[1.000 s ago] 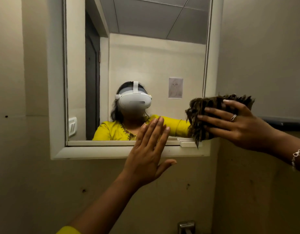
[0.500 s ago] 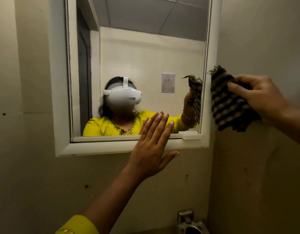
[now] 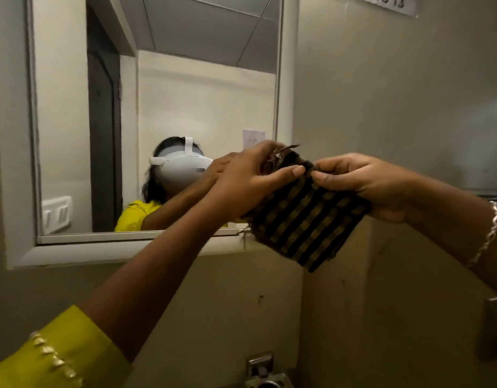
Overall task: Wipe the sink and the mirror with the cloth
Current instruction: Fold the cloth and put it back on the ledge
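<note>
Since the earlier frame, the left hand [image 3: 250,177] has left the lower frame of the mirror [image 3: 185,93], where it lay flat, and has joined the right hand [image 3: 362,183] on the cloth [image 3: 306,219]. We now see both hands raised in front of the mirror's lower right corner, clear of the glass. The left hand curls its fingers over the cloth's frayed upper edge, with the thumb laid along the near face. The right hand pinches the upper right part, with its fingers curled behind the fabric. Between them the checked cloth hangs folded, its lower corner dropping below the mirror's frame without touching the wall. A tap [image 3: 265,371] shows well below the mirror at the picture's lower edge, but we cannot see the sink basin itself. We judge the step in hand to be a regrouping or refolding of the cloth during the mirror wipe, though how much glass remains undone cannot be told. The next move calls for one hand to take the cloth as a flat pad and press it against the glass, while the other lets go or braces on the frame.
</note>
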